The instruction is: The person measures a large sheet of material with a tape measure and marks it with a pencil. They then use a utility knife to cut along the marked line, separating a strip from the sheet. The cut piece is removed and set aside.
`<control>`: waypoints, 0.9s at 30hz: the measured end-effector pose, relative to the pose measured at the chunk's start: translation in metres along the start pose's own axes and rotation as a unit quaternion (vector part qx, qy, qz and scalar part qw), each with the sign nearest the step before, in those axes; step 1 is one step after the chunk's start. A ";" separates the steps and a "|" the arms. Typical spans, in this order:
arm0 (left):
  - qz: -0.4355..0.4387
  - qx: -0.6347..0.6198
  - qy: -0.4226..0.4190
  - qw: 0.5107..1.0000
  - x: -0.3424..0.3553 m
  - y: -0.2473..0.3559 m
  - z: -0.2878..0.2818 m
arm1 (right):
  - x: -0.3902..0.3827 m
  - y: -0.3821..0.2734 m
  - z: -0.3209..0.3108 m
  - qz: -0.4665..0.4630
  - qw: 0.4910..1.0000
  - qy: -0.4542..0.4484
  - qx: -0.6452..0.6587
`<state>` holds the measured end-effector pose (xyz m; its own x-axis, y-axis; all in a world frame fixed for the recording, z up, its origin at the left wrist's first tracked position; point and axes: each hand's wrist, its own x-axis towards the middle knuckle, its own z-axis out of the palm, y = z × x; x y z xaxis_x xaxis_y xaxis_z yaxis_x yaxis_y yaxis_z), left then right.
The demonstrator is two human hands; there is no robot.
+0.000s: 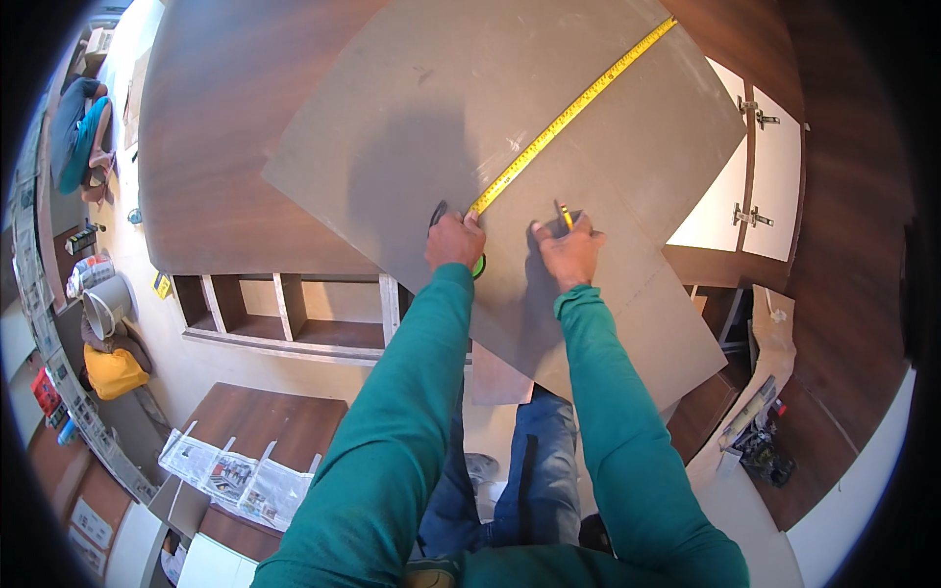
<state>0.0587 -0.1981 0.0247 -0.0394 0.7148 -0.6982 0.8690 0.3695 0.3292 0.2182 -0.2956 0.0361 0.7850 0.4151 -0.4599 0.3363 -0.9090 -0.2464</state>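
A large grey-brown board (pixel 392 78) lies slantwise before me on a dark wood-grain surface. The yellow tape measure (pixel 573 113) is drawn out diagonally across it, its far end at the board's upper right edge. My left hand (pixel 457 240) is closed around the tape's black and green case, mostly hidden under the palm, with the fingertips beside the blade. To the right, my right hand (pixel 570 253) grips a yellow and black pencil (pixel 565 216) just above the board. A faint line runs over the board to the right of that hand.
White hinged doors (pixel 774 176) lie at the right. An open wooden frame (pixel 294 309) sits below the brown panel (pixel 216 147). Lower left is a wood-grain cabinet (pixel 265 421) with newspaper on it. A bucket (pixel 106 306) and yellow bag (pixel 116 370) stand farther left, near a crouching person (pixel 83 137).
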 end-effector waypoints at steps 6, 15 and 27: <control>0.002 0.019 0.002 1.000 0.001 -0.003 0.002 | 0.035 0.021 -0.026 0.055 0.955 -0.016 0.290; -0.006 0.023 0.008 1.000 -0.003 0.002 0.002 | 0.032 -0.024 -0.037 -0.037 0.880 -0.104 0.461; 0.000 0.030 0.025 0.999 0.001 -0.002 0.010 | 0.042 -0.035 0.012 -0.117 0.872 -0.096 0.466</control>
<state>0.0623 -0.2044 0.0174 -0.0640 0.7443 -0.6648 0.8970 0.3348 0.2885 0.2328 -0.2459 0.0154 0.6195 0.6651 -0.4170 -0.1644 -0.4095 -0.8974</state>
